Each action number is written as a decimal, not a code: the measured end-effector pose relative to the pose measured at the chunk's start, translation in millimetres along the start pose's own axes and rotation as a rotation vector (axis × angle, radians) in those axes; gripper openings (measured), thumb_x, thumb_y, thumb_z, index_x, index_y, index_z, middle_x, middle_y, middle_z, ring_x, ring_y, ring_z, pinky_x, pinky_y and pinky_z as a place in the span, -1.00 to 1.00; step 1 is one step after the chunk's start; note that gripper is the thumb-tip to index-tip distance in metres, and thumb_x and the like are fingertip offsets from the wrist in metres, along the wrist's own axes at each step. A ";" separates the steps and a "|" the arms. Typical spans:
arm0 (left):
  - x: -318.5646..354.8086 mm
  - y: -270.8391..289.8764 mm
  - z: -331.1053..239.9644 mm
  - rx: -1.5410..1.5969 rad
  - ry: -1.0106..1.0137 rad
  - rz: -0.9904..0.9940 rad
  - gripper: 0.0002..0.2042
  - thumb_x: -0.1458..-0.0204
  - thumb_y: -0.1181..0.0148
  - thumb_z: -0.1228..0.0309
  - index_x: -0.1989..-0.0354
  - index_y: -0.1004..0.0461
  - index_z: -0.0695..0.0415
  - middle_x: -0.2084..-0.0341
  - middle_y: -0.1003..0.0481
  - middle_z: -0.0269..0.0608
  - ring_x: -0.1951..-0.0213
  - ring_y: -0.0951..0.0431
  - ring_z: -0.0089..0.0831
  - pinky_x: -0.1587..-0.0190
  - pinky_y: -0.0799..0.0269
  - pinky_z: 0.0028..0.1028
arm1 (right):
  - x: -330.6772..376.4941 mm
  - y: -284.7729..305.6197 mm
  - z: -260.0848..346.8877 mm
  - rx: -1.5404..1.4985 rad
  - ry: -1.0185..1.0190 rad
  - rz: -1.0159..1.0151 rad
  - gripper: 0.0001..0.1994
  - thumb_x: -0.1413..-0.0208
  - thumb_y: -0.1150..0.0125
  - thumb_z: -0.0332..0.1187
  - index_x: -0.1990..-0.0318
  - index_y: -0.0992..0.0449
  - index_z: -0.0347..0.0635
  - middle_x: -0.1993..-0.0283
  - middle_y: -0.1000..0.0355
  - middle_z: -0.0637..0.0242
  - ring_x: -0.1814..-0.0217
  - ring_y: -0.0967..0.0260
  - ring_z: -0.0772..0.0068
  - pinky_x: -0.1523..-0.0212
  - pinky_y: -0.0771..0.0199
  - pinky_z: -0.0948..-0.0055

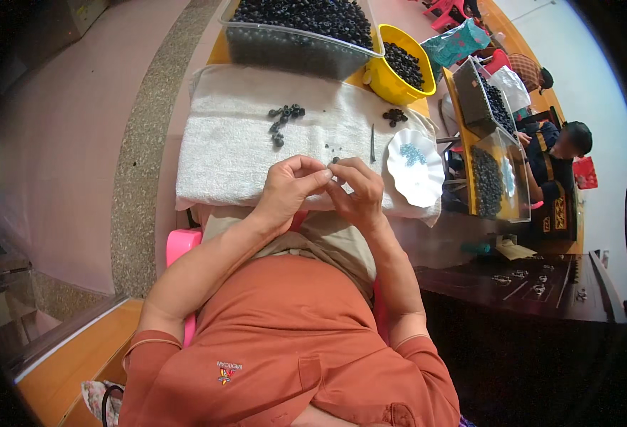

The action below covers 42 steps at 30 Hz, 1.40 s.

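Left hand [290, 186]: grip pinched together on a tiny dark part [330, 172], above the near edge of the white towel [221, 153]
Right hand [360, 192]: fingertips meet the same part; grip together
Loose black rings [285, 117]: mid-towel; white dish [414, 174] at the bench's right edge

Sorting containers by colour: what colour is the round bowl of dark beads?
Yellow; the bowl shows best in the head view.

Between your fingertips you pinch a tiny pale piece [330, 171], too small to make out, held just above the near edge of the white towel [221, 149].
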<state>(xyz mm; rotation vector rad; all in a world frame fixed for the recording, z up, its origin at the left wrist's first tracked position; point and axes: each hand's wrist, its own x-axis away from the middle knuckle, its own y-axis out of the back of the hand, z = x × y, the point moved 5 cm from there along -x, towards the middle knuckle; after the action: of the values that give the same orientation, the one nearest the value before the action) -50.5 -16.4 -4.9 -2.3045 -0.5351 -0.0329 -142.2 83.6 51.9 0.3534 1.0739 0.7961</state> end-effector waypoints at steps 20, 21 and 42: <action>-1.9 -0.6 -5.1 -0.182 -0.123 0.064 -0.84 -0.10 -0.26 0.52 0.15 -0.54 0.25 0.30 -0.59 -0.28 0.27 -0.55 -0.59 0.15 -0.49 -0.58 | 10.3 4.6 -30.4 -0.683 -0.586 0.231 -0.86 -0.19 -0.23 -0.49 0.15 -0.54 -0.37 0.23 -0.47 0.31 0.22 -0.39 0.60 0.18 -0.40 0.58; -1.8 -0.9 -6.1 -0.229 -0.147 0.072 -0.84 -0.10 -0.26 0.53 0.15 -0.54 0.25 0.31 -0.59 -0.29 0.27 -0.55 -0.60 0.15 -0.48 -0.58 | 9.5 5.4 -29.3 -0.684 -0.586 0.230 -0.86 -0.19 -0.23 -0.49 0.15 -0.54 -0.37 0.23 -0.47 0.31 0.22 -0.39 0.60 0.18 -0.40 0.58; 3.9 -10.9 -22.9 -0.767 -0.375 0.094 -0.86 -0.08 -0.26 0.52 0.20 -0.55 0.26 0.33 -0.58 -0.31 0.25 -0.54 -0.62 0.14 -0.48 -0.54 | -3.2 17.3 -5.1 -0.228 -0.260 0.301 -0.93 -0.13 -0.11 -0.61 0.24 -0.43 -0.33 0.37 -0.36 0.20 0.36 -0.33 0.31 0.29 -0.34 0.43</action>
<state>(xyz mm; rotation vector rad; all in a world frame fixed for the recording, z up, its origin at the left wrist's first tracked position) -48.1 -23.8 19.5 -3.1117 -0.6821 0.2935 -154.5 92.5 62.3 0.4166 0.6861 1.0979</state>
